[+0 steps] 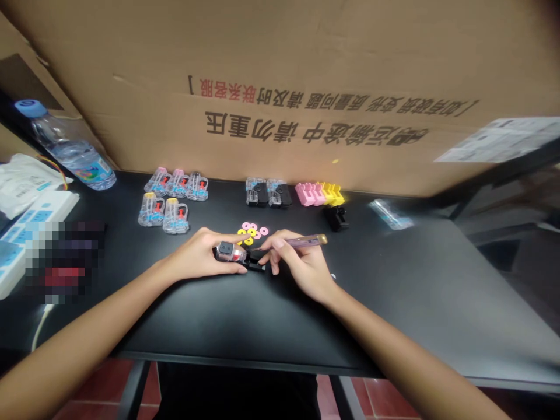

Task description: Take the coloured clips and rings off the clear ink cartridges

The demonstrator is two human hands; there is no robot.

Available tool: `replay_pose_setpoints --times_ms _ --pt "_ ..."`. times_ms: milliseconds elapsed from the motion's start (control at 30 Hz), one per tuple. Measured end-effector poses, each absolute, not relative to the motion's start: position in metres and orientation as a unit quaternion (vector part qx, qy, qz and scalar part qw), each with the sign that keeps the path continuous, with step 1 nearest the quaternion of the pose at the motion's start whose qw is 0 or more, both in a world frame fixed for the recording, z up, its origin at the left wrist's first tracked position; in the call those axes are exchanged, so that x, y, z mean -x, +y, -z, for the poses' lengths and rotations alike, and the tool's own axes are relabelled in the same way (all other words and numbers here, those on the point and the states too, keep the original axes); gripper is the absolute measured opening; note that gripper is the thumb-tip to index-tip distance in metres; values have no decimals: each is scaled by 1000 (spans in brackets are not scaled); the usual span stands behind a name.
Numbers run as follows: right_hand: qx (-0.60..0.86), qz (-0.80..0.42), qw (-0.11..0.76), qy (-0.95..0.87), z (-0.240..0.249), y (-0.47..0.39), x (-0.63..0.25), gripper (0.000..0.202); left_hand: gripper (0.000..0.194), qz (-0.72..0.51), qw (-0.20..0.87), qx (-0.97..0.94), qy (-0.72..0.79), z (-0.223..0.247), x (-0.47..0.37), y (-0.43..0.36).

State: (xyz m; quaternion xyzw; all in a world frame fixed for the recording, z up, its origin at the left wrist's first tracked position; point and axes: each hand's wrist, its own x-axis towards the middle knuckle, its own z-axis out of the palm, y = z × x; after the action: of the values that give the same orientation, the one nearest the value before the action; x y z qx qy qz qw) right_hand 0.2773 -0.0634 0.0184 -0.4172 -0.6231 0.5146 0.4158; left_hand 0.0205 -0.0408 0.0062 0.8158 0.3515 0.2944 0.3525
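My left hand (198, 254) is closed around a small transparent plastic device (227, 251) with a dark grey button-like top and a bit of red inside. A black plastic piece (256, 262) extends from the device's right side. In my right hand (301, 262) is a slim pen-like tool (308, 240) with a gold end, tilted so its thin tip points left toward the black piece. Whether the tip touches it cannot be made out. Right-hand fingers are close to the black piece. Just behind both hands lie several pink rings (263, 231) and yellow rings (242, 233).
Several transparent devices (175, 217) stand behind left; two with black parts (279, 193) are at the back middle. Pink clips (310, 194), yellow clips (333, 194), a black part (336, 217) and a transparent packet (391, 214) lie rightward. A bottle (72, 149) and power strip (39, 233) are left.
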Motion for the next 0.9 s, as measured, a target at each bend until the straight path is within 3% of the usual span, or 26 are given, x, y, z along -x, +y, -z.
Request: replay_pose_setpoints --times_ms 200,367,533,900 --pt "400 -344 472 -706 -27 -56 -286 34 30 -307 331 -821 348 -15 -19 -41" --pt "366 -232 415 -800 -30 -58 -287 24 40 -318 347 -782 408 -19 -23 -43" --pt "353 -219 321 -851 -21 -62 -283 21 42 -361 369 -753 407 -12 -28 -46" --pt "310 -241 343 -853 -17 -58 -282 25 35 -404 401 -728 382 -3 -28 -45"
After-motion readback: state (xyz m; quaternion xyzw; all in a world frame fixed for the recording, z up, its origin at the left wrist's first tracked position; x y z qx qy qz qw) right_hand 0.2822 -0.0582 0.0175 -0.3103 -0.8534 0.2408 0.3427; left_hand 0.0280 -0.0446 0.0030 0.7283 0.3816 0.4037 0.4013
